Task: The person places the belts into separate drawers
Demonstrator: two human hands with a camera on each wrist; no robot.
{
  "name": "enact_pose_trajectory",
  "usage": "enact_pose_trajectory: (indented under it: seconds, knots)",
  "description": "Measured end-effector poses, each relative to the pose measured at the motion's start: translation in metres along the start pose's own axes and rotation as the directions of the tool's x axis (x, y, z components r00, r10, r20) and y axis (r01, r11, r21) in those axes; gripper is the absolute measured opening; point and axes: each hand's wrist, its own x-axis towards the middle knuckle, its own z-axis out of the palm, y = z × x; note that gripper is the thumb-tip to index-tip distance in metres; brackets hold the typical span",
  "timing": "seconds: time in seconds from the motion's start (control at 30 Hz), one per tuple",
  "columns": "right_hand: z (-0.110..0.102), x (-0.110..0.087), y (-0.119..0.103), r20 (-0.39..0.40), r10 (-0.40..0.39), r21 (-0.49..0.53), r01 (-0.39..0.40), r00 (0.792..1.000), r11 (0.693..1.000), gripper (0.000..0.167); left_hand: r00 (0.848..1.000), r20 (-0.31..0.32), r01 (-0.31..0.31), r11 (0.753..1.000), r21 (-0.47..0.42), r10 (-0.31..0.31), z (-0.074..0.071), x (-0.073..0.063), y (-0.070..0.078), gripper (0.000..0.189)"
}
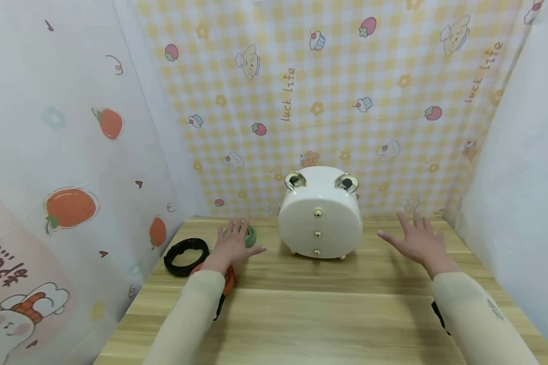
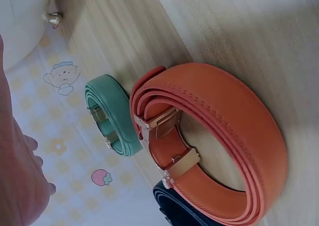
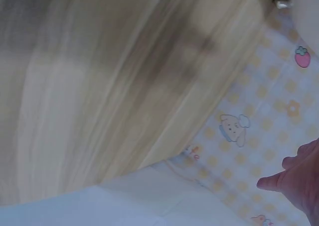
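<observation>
My left hand is held out with spread fingers above the left part of the table, holding nothing. Around and below it lie coiled belts: a green belt, an orange belt with a gold-toned buckle, and a black belt. In the head view the hand and sleeve partly cover the green and orange ones. On the right, my right hand reaches forward over the wood, fingers apart and empty. Between the hands, farther back, stands a glossy white rounded case with gold knobs down its front and two gold-rimmed eye shapes on top.
The wooden table ends at a back curtain with yellow checks and cartoon prints. A printed white sheet hangs along the left side, and a plain white one along the right. Small feet hold the case up.
</observation>
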Motion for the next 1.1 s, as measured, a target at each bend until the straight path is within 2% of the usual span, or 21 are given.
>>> enact_pose_trajectory:
  seconds: [0.07, 0.23, 0.4, 0.6, 0.7, 0.87, 1.1]
  knots:
    - [-0.007, 0.005, -0.005, -0.003, -0.007, 0.001, 0.007, 1.000, 1.000, 0.103, 1.000, -0.020, -0.002, 1.000, 0.023, 0.003, -0.002, 0.002, -0.001, 0.112]
    - [-0.022, 0.017, -0.023, 0.015, -0.030, 0.031, 0.030, 0.999, 0.999, 0.104, 0.998, -0.064, -0.007, 1.000, 0.017, 0.008, -0.009, 0.006, 0.000, 0.112]
    - [-0.026, 0.024, -0.041, 0.036, -0.052, 0.083, 0.049, 0.998, 0.995, 0.101, 0.996, -0.084, -0.005, 1.000, 0.008, 0.005, -0.013, 0.008, 0.005, 0.110]
    - [-0.031, 0.029, -0.054, 0.003, -0.093, 0.132, 0.092, 0.996, 0.987, 0.094, 0.987, -0.153, -0.054, 0.999, -0.001, 0.053, -0.019, 0.011, 0.014, 0.105]
    - [-0.034, 0.031, -0.058, -0.021, -0.113, 0.150, 0.115, 0.993, 0.982, 0.093, 0.986, -0.154, -0.069, 0.998, 0.000, 0.068, -0.022, 0.013, 0.019, 0.105]
    - [-0.041, 0.038, -0.069, -0.027, -0.126, 0.183, 0.129, 0.992, 0.975, 0.094, 0.989, -0.141, -0.055, 0.998, -0.002, 0.055, -0.027, 0.014, 0.026, 0.108]
    - [-0.049, 0.046, -0.079, -0.027, -0.138, 0.194, 0.141, 0.990, 0.971, 0.093, 0.978, -0.197, -0.076, 0.997, -0.013, 0.072, -0.034, 0.016, 0.037, 0.108]
